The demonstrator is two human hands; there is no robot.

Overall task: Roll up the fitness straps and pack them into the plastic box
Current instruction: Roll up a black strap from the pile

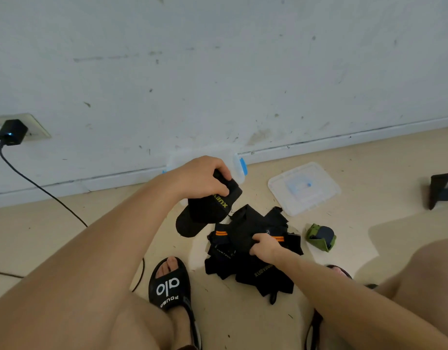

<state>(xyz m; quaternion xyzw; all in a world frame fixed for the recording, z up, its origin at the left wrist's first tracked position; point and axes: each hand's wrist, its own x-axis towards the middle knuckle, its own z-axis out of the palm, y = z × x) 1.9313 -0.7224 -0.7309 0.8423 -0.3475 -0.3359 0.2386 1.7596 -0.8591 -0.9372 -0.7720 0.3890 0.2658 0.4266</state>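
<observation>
My left hand (pixel 201 176) grips a rolled black fitness strap (pixel 207 210) with yellow lettering, held up in front of the clear plastic box (pixel 236 164) with blue clips by the wall. My right hand (pixel 264 247) grips a strap in the pile of loose black straps (pixel 245 258) with orange stripes on the floor. The box is mostly hidden behind my left hand. Its clear lid (pixel 303 188) lies flat on the floor to the right.
A small green and dark rolled item (pixel 321 236) lies right of the pile. A black charger (pixel 12 132) sits in a wall socket, its cable (pixel 41 189) trailing across the floor. My feet in black sandals (pixel 171 289) flank the pile. A dark object (pixel 442 188) stands far right.
</observation>
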